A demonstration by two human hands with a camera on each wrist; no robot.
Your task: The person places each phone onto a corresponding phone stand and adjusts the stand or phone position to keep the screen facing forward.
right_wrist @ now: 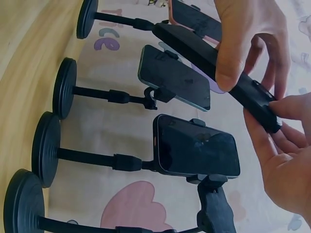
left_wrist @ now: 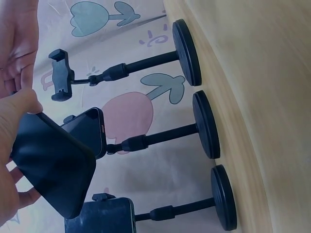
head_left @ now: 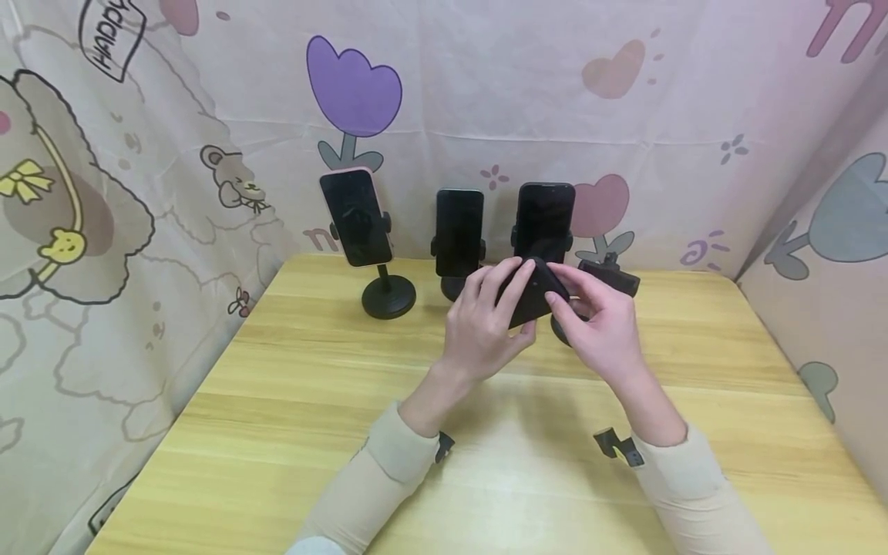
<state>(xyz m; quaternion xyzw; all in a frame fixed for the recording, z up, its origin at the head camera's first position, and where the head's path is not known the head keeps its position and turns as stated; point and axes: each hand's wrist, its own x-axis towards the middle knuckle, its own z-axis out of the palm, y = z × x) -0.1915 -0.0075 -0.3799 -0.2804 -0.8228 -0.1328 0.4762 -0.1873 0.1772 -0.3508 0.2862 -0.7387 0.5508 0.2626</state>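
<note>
A black phone (head_left: 533, 302) is held in the air over the table by both hands. My left hand (head_left: 480, 327) grips it with fingers over the upper side. My right hand (head_left: 605, 324) pinches its right end between thumb and fingers. The right wrist view shows the phone (right_wrist: 218, 63) edge-on, left fingers around its middle and right fingertips at one end. Just beyond the right hand stands a phone stand with an unfilled clamp (head_left: 610, 277), its arms visible in the left wrist view (left_wrist: 61, 75). The hands partly hide its base (head_left: 560, 330).
Along the table's back edge, three stands carry phones: a pink-edged one (head_left: 357, 217) at left, one (head_left: 459, 231) in the middle and another (head_left: 544, 220) behind the hands. Round black bases (head_left: 388, 297) support them. A patterned cloth (head_left: 458, 92) hangs behind the wooden table (head_left: 291, 385).
</note>
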